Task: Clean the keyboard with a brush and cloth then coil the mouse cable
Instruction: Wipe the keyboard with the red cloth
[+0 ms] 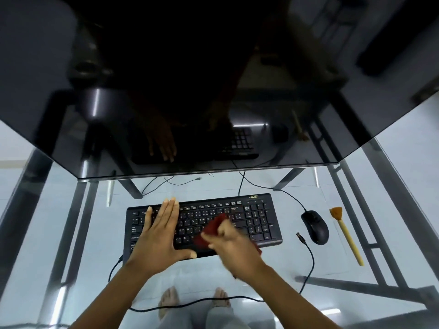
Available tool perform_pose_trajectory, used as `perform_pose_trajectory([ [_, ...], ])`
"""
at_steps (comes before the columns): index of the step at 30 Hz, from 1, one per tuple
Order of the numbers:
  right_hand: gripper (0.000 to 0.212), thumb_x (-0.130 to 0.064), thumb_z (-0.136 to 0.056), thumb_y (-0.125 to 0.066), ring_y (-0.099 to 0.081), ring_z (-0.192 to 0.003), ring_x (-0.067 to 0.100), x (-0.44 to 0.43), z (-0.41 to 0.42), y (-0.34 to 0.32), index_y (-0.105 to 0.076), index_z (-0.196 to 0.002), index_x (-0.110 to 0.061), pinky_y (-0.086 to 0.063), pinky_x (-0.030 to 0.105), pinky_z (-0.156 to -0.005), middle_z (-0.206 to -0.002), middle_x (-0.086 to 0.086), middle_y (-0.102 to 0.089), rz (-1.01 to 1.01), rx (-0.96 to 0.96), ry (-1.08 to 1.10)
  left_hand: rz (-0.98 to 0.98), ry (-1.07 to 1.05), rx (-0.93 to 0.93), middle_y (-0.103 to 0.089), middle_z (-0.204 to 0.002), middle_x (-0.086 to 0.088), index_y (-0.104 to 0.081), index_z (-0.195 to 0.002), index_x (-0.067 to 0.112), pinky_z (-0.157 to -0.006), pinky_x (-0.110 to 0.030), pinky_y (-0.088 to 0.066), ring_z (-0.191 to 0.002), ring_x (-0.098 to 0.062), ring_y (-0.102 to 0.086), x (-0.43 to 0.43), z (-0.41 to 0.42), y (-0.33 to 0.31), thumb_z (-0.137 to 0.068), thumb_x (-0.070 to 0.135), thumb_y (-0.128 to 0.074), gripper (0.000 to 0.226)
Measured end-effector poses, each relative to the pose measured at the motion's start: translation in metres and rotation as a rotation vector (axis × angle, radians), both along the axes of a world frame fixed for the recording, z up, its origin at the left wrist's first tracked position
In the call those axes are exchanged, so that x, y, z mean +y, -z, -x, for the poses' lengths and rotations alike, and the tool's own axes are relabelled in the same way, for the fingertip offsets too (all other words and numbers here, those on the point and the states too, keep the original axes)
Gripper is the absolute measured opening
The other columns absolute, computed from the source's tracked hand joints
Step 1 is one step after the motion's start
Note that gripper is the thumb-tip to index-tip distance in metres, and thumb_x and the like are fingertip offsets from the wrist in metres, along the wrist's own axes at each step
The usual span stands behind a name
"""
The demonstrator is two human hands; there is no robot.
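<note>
A black keyboard [251, 214] lies on the glass desk, centred in front of me. My left hand [161, 233] rests flat on its left half, fingers spread and pointing away. My right hand [232, 245] is blurred and grips a dark red cloth [211, 230] pressed on the middle keys. To the right of the keyboard sits a black mouse [316, 226]. Its cable [308, 252] loops loosely toward the desk's front edge, with a loose plug [300, 237] beside the mouse. A brush [346, 236] with a pale wooden handle and orange bristles lies right of the mouse.
A large dark monitor [213, 91] stands behind the keyboard and reflects my hands. Thin cables [171, 181] lie beneath it. The glass desk [332, 264] shows its metal frame bars [370, 286] and my bare feet [171, 300] below.
</note>
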State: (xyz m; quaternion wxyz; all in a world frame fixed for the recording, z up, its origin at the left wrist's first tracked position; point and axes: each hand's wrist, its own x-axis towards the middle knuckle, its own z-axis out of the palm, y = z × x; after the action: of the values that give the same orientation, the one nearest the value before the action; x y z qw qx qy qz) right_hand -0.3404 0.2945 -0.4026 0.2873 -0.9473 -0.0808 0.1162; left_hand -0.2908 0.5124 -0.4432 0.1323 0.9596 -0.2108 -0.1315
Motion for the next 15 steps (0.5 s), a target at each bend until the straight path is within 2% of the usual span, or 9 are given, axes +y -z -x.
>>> perform_pose_trajectory([
  [1,0.023,-0.054,-0.089,-0.056,-0.051,-0.064,0.003,0.007,-0.002,0.000,-0.052,-0.085,-0.032,-0.041,0.018,-0.055,-0.082,-0.003,-0.060,0.034,-0.060,-0.073,0.009,0.012,0.001,0.010,-0.160,0.000,0.005,-0.153,0.012,-0.116,-0.042,0.016,-0.144,-0.008,0.022,0.001,0.000,0.001,-0.056,0.099,-0.028,0.134],
  [3,0.032,-0.062,-0.084,-0.057,-0.059,-0.076,0.001,0.006,-0.011,0.002,-0.058,-0.095,-0.032,-0.045,0.015,-0.064,-0.088,-0.011,-0.065,0.055,-0.144,-0.004,0.031,0.033,-0.002,0.006,-0.161,-0.001,0.002,-0.153,0.011,-0.116,-0.042,0.014,-0.146,-0.009,0.018,0.001,-0.001,0.001,-0.057,0.098,-0.030,0.133],
  [5,0.027,-0.050,-0.092,-0.052,-0.053,-0.082,-0.018,0.005,-0.023,0.011,-0.063,-0.108,-0.033,-0.043,0.005,-0.070,-0.093,-0.031,-0.054,-0.014,-0.187,0.189,0.050,0.037,-0.003,0.004,-0.161,0.000,0.000,-0.154,0.011,-0.117,-0.043,0.013,-0.147,-0.010,0.015,0.003,-0.001,0.002,-0.059,0.097,-0.033,0.132],
  [7,0.030,-0.043,-0.095,-0.046,-0.047,-0.079,-0.021,0.017,-0.026,0.017,-0.065,-0.113,-0.029,-0.038,-0.002,-0.068,-0.093,-0.034,-0.044,0.034,-0.208,0.195,0.055,0.041,-0.012,0.002,-0.161,-0.001,-0.002,-0.154,0.011,-0.117,-0.044,0.011,-0.147,-0.011,0.012,0.004,0.000,0.003,-0.060,0.096,-0.036,0.131],
  [9,0.028,-0.047,-0.091,-0.050,-0.053,-0.076,-0.011,0.041,-0.019,0.021,-0.065,-0.107,-0.029,-0.039,0.002,-0.062,-0.090,-0.025,-0.053,-0.004,-0.180,0.075,0.060,0.044,-0.017,-0.001,-0.161,-0.002,-0.006,-0.153,0.009,-0.117,-0.046,0.007,-0.148,-0.014,0.006,0.004,0.001,0.004,-0.062,0.093,-0.040,0.129],
  [11,0.020,-0.040,-0.088,-0.057,-0.059,-0.073,0.006,0.055,-0.014,0.025,-0.062,-0.103,-0.027,-0.041,0.020,-0.057,-0.089,-0.012,-0.056,0.040,-0.175,-0.097,0.071,0.043,-0.012,-0.003,-0.161,-0.003,-0.009,-0.153,0.008,-0.118,-0.046,0.005,-0.149,-0.015,0.002,0.005,0.000,0.005,-0.064,0.091,-0.041,0.126],
  [12,0.023,-0.041,-0.089,-0.055,-0.058,-0.073,0.003,0.052,-0.019,0.028,-0.061,-0.106,-0.026,-0.040,0.021,-0.060,-0.088,-0.016,-0.054,0.038,-0.171,-0.095,0.072,0.043,-0.012,-0.004,-0.161,-0.003,-0.008,-0.153,0.008,-0.118,-0.046,0.006,-0.149,-0.015,0.004,0.005,0.000,0.005,-0.064,0.091,-0.041,0.126],
  [13,0.027,-0.045,-0.091,-0.054,-0.056,-0.073,-0.005,0.045,-0.027,0.030,-0.060,-0.107,-0.024,-0.040,0.019,-0.062,-0.084,-0.023,-0.054,-0.022,-0.157,0.003,0.072,0.043,-0.017,-0.003,-0.161,-0.002,-0.007,-0.153,0.009,-0.118,-0.045,0.006,-0.148,-0.014,0.006,0.005,0.000,0.005,-0.063,0.092,-0.042,0.128],
  [15,0.028,-0.046,-0.092,-0.056,-0.058,-0.071,-0.011,0.034,-0.041,0.031,-0.059,-0.101,-0.020,-0.042,0.016,-0.062,-0.077,-0.031,-0.057,0.069,-0.203,0.161,0.072,0.039,-0.028,-0.002,-0.161,-0.002,-0.005,-0.154,0.010,-0.117,-0.045,0.008,-0.148,-0.012,0.009,0.004,0.001,0.004,-0.062,0.092,-0.044,0.130],
])
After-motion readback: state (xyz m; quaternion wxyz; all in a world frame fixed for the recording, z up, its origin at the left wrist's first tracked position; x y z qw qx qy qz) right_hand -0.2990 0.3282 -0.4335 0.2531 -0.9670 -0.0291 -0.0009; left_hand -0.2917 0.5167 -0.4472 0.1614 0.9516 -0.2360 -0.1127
